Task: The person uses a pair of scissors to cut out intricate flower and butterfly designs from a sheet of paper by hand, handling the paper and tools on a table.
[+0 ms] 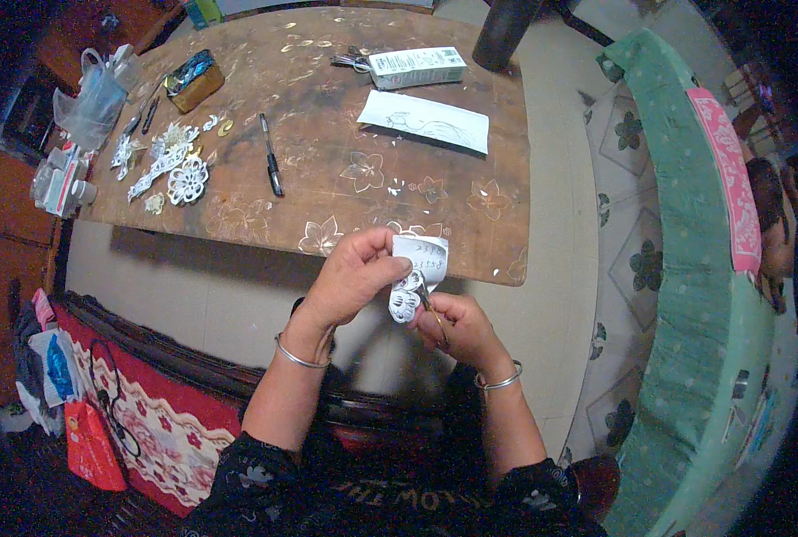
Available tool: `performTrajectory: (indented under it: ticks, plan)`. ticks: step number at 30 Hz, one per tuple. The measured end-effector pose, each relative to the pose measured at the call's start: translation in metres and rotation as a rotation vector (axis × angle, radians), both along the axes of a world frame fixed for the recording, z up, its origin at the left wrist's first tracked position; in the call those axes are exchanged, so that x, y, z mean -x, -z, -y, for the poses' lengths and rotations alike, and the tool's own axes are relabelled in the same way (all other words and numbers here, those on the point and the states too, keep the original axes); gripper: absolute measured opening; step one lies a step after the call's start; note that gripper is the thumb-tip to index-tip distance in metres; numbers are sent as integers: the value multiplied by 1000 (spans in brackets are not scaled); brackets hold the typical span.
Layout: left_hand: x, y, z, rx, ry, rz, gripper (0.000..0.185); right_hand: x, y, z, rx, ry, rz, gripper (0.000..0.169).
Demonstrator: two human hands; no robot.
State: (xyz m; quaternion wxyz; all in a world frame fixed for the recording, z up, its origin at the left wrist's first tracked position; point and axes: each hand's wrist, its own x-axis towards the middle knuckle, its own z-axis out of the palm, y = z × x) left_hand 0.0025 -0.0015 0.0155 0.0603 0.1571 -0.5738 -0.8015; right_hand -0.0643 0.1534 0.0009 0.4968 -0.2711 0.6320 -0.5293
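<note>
Over the table's near edge, my left hand (365,272) pinches a piece of white paper (431,250) between thumb and fingers. The paper bears handwriting, and its lower part is cut into rounded, petal-like shapes with slits (404,303). My right hand (462,329) grips a small pair of scissors (437,315), its handles partly hidden by my fingers. The blades reach up against the paper beside the cut petals; whether they are apart cannot be made out. Ahead on the table lies a strip of white paper with a pencil-like drawing (432,123).
White paper cut-outs (187,180) lie at the table's left, near a tin (194,80) and a plastic bag (93,101). A black pen (271,158) rests mid-table. A carton (417,67) stands behind the drawing; paper scraps (394,188) are scattered about. A green-covered seat (681,376) runs along the right.
</note>
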Motion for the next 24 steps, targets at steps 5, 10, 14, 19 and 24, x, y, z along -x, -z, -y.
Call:
performTrajectory:
  ticks: [5, 10, 14, 19, 24]
  plan:
    - [0, -4, -2, 22, -1, -11, 1, 1, 3, -1, 23, 5, -29, 19]
    - [0, -3, -4, -2, -20, 5, 1, 1, 5, -1, 57, 13, -79, 17]
    - [1, -2, -5, -47, -20, -14, 1, 0, 3, -1, 43, 41, -56, 17]
    - [0, 0, -5, -122, -18, 21, 5, -3, 7, 0, 61, 70, -55, 21]
    - [2, 0, -7, -161, -15, -2, 5, -3, 13, 0, 110, 91, -70, 25]
